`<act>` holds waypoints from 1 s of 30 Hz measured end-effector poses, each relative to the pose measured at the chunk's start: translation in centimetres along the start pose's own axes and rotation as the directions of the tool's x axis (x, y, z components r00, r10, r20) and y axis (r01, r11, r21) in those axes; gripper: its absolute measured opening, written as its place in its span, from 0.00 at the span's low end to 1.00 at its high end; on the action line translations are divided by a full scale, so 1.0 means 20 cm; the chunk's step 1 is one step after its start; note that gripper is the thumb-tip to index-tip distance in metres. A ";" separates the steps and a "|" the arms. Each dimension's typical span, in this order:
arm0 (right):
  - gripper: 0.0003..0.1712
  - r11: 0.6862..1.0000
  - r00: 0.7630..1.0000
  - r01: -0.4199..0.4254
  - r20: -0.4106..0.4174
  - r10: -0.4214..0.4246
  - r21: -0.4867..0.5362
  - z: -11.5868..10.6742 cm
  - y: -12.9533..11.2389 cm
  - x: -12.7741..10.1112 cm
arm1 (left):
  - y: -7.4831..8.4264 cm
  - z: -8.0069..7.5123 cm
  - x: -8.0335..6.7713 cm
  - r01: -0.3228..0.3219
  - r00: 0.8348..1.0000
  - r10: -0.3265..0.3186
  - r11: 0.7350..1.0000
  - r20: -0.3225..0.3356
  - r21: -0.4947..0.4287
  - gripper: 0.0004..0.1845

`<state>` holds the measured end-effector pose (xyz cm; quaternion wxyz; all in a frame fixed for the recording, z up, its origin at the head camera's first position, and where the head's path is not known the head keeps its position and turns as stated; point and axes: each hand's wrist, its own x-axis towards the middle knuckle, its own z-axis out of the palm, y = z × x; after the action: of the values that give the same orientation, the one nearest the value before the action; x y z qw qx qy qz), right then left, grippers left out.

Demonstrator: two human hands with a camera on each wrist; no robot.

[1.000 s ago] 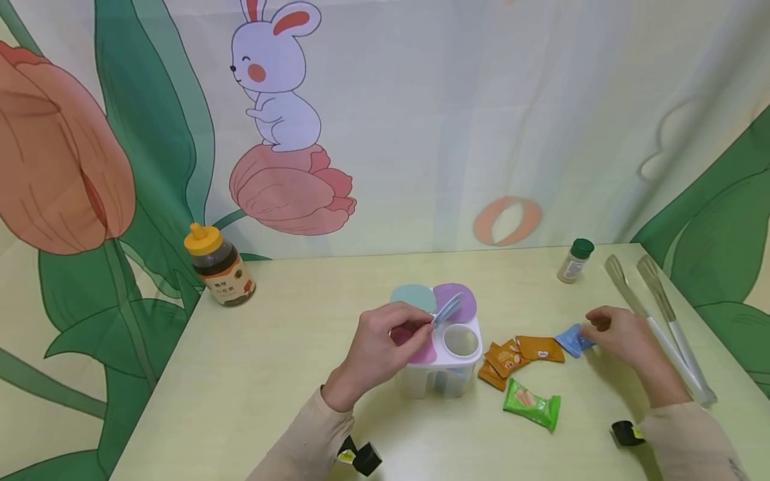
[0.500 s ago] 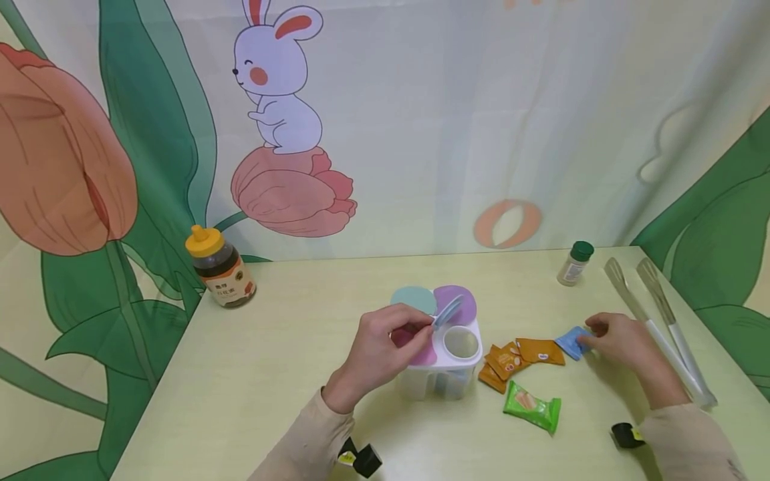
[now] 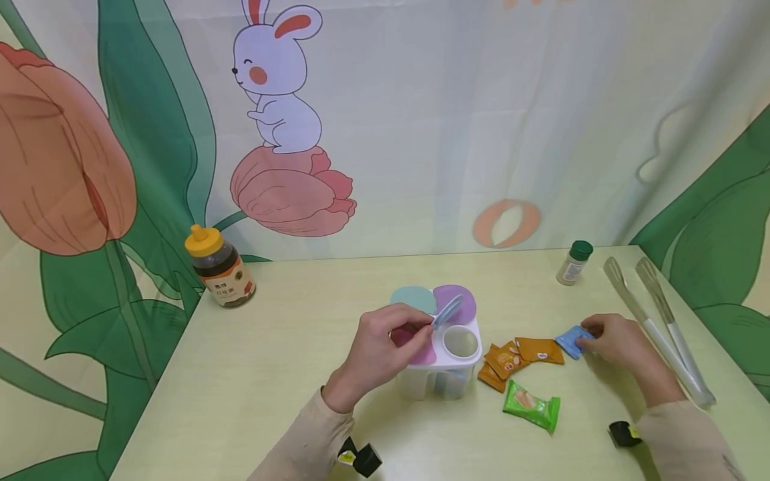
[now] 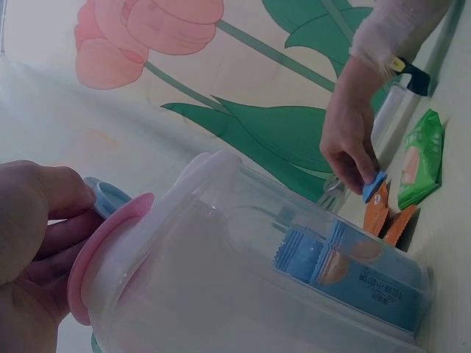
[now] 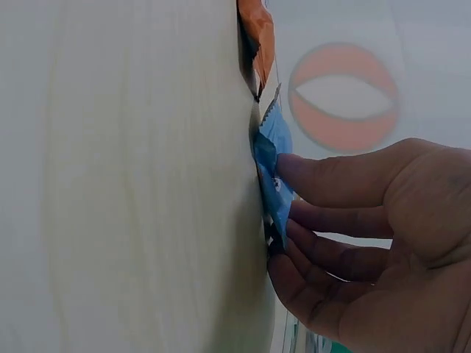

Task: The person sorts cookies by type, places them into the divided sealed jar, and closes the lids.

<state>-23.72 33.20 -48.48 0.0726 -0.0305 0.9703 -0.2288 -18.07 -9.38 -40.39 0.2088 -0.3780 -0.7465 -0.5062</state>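
Observation:
A clear container (image 3: pixel 442 381) with a white top stands at mid-table, its teal lid (image 3: pixel 412 298), purple lid (image 3: pixel 458 298) and pink lid (image 4: pixel 103 250) down. My left hand (image 3: pixel 428 324) pinches the blue lid (image 3: pixel 448 310) and holds it tilted up over the round opening (image 3: pixel 460 341). Blue packets (image 4: pixel 346 272) lie inside the container (image 4: pixel 243 294). To the right, my right hand (image 3: pixel 586 337) pinches a blue packet (image 3: pixel 570 341) that lies on the table; the thumb (image 5: pixel 331 176) is on top and the fingers are under its edge. Orange packets (image 3: pixel 517 354) and a green packet (image 3: pixel 531 404) lie between the hands.
A honey bottle (image 3: pixel 219 267) with a yellow cap stands at the back left. A small green-capped jar (image 3: pixel 574 260) stands at the back right. Long tongs (image 3: pixel 656 321) lie along the right edge. A printed curtain closes off the back and both sides.
My right hand has settled lower and its fingers have closed on the blue packet. The left hand and the lifted blue lid have not moved.

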 end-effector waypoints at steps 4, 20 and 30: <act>0.26 1.000 1.000 -0.016 0.022 0.016 -0.009 0.00 -0.01 0.01 | 0.00 0.00 0.00 0.010 1.000 -0.010 1.000 0.005 -0.005 0.05; 0.28 0.999 0.999 -0.038 0.034 0.039 -0.005 -0.01 -0.02 0.01 | 0.00 0.00 0.00 0.012 1.000 -0.012 1.000 0.009 0.005 0.06; 0.23 1.000 1.000 -0.016 -0.004 0.016 0.020 0.00 -0.02 0.00 | 0.01 0.00 0.00 0.030 0.999 -0.030 1.000 0.013 0.003 0.06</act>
<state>-23.63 32.86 -48.38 0.0725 -0.0216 0.9683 -0.2380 -17.95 -9.36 -40.29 0.1968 -0.3697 -0.7543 -0.5057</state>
